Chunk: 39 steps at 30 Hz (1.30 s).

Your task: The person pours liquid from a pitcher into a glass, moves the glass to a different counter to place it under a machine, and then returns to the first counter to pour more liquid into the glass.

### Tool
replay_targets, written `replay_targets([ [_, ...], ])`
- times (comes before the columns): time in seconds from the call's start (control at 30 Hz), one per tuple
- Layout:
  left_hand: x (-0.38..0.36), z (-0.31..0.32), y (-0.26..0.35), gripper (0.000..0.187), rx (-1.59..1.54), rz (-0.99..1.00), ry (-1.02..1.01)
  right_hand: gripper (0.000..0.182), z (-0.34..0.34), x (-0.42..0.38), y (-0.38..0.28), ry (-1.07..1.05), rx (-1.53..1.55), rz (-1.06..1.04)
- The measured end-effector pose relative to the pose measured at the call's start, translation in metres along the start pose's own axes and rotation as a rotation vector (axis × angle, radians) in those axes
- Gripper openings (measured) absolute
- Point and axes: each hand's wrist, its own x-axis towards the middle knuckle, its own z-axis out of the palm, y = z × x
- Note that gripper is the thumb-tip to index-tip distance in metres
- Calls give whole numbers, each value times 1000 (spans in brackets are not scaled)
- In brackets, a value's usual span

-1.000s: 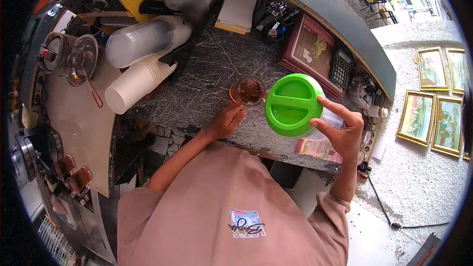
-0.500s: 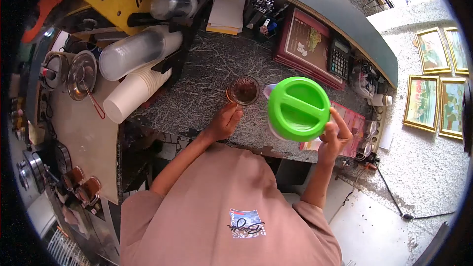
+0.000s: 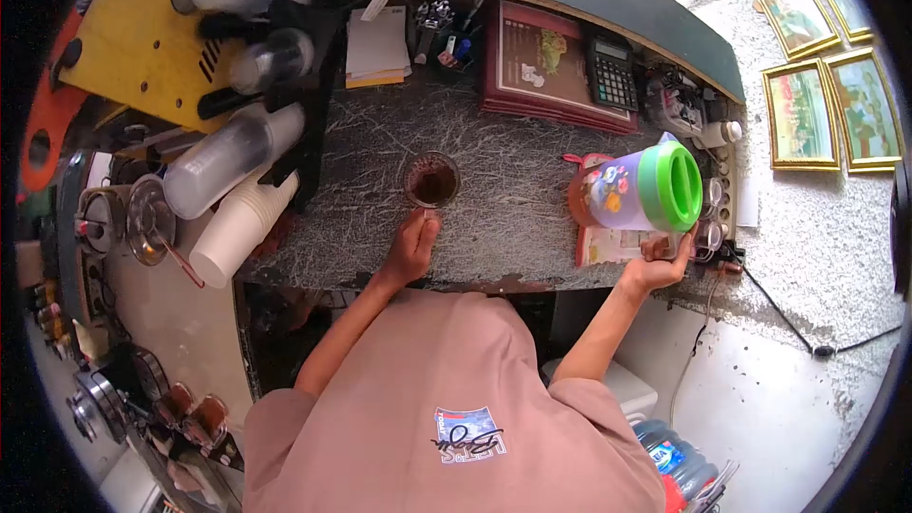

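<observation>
Left grip [image 3: 413, 245]: closed, thumb and fingers pinching the handle of a glass mug [image 3: 432, 180], the landmark for the places below. Right grip [image 3: 662, 264]: closed on the handle side of a green-lidded pitcher [image 3: 619, 192], well to the right of the mug.

Inspected left to right. Far left of the mug, a metal pan [image 3: 150, 220] with a red-edged handle. Nearer, though well apart from the mug on its left, a stack of white cups [image 3: 237, 233] lying on a slant, and clear plastic cups [image 3: 217, 163] just above them.

The mug itself appears upright over the dark counter [image 3: 513, 256] and contains a dark brown content; contact with the surface cannot be confirmed. Beyond it, to the left, a pad of paper [image 3: 376, 46]; straight beyond, a holder of pens [image 3: 448, 47]. Beyond and to the right, dark red menu books [image 3: 546, 62] carrying a calculator [image 3: 613, 74].

The pitcher, flower-printed, is seen tilted — base toward the mug, lid facing away from it — with reddish-brown liquid at the base end. A pink booklet [image 3: 598, 249] lies partly hidden by it. Farthest right of the mug: framed pictures [image 3: 803, 116] on the wall.
</observation>
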Motion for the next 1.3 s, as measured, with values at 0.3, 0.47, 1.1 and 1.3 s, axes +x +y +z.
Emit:
replay_targets([
  [0.3, -3, 3, -11, 27, -16, -8, 17, 48, -8, 45, 29, 179, 126, -40],
  [0.47, -2, 1, -2, 26, 5, 18, 16, 42, 7, 31, 32, 194, -24, -149],
  [1.1, -1, 5, -3, 24, -14, 31, 54, 61, 68, -159, 141, -1157, -675, -425],
  [1.3, 3, 1, 6, 26, 99, 29, 133, 65, 75, -168, 161, -1269, -642, -418],
])
